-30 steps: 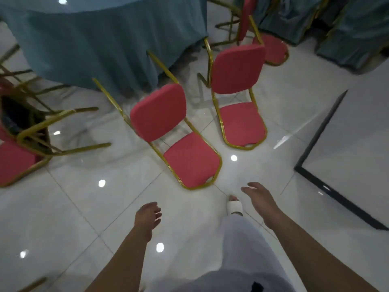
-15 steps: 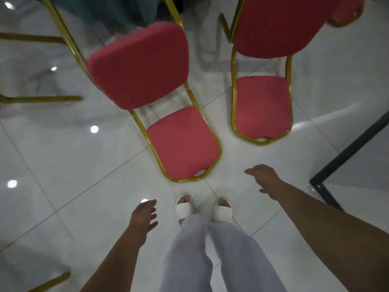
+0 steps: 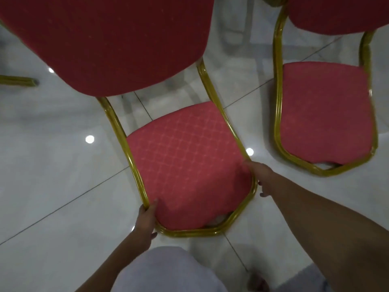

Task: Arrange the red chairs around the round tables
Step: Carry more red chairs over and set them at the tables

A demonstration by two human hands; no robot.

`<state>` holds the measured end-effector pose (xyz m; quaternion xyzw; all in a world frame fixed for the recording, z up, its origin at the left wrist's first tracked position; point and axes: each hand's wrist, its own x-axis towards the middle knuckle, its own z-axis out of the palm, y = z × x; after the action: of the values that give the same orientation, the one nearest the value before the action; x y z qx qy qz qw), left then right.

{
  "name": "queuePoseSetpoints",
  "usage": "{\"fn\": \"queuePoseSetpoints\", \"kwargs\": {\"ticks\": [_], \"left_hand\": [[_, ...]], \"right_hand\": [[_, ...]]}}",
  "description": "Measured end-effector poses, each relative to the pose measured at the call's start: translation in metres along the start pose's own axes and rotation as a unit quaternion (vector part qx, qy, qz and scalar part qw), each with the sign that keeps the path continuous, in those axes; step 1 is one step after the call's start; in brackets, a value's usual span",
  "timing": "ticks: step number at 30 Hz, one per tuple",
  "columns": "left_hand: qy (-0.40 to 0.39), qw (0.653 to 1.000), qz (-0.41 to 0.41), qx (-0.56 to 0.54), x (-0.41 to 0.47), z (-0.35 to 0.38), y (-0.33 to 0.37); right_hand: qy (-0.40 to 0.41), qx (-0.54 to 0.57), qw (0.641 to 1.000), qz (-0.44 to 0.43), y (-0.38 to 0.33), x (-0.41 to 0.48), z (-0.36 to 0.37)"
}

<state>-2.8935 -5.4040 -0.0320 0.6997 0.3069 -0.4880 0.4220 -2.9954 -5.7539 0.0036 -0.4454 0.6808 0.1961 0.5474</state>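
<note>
A red padded chair (image 3: 185,157) with a gold metal frame stands right in front of me, its backrest filling the upper left of the view. My left hand (image 3: 145,220) is closed on the frame at the seat's front left corner, thumb on the cushion. At the seat's right edge my right hand (image 3: 260,175) holds the frame, fingers curled under the rail. A second red chair (image 3: 324,114) stands close on the right, apart from the first. No round table is in view.
The floor is glossy white tile (image 3: 59,165) with light reflections. A gold chair leg (image 3: 19,81) pokes in at the left edge. My knee in white trousers (image 3: 168,268) and one foot (image 3: 257,281) are just below the seat.
I have bent down and moved in close to the near chair. Both hands, which hung free and open, have come forward and closed on the seat frame.
</note>
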Motion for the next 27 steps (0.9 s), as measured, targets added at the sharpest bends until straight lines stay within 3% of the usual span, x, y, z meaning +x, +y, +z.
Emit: {"fn": "queuePoseSetpoints", "kwargs": {"ticks": [4, 7, 11, 14, 19, 27], "left_hand": [[0.03, 0.995, 0.075, 0.055, 0.023, -0.016, -0.011], [-0.005, 0.999, 0.043, 0.029, -0.021, -0.04, 0.0], [-0.062, 0.998, -0.026, 0.004, -0.14, -0.082, 0.023], [-0.028, 1.0, -0.002, -0.007, -0.238, -0.103, 0.048], [0.063, 0.991, 0.018, -0.117, -0.424, -0.127, 0.09], [0.015, 0.98, 0.106, -0.166, -0.642, -0.204, 0.206]], "right_hand": [[-0.049, 0.001, 0.999, -0.007, -0.002, 0.016, 0.009], [-0.047, -0.071, 0.996, 0.013, 0.002, -0.03, -0.007], [-0.048, -0.102, 0.993, 0.039, -0.007, -0.135, -0.029], [-0.052, -0.102, 0.993, 0.036, -0.021, -0.232, -0.052], [-0.071, -0.098, 0.992, 0.021, -0.055, -0.417, -0.103], [-0.072, -0.09, 0.991, -0.067, -0.141, -0.635, -0.16]]}}
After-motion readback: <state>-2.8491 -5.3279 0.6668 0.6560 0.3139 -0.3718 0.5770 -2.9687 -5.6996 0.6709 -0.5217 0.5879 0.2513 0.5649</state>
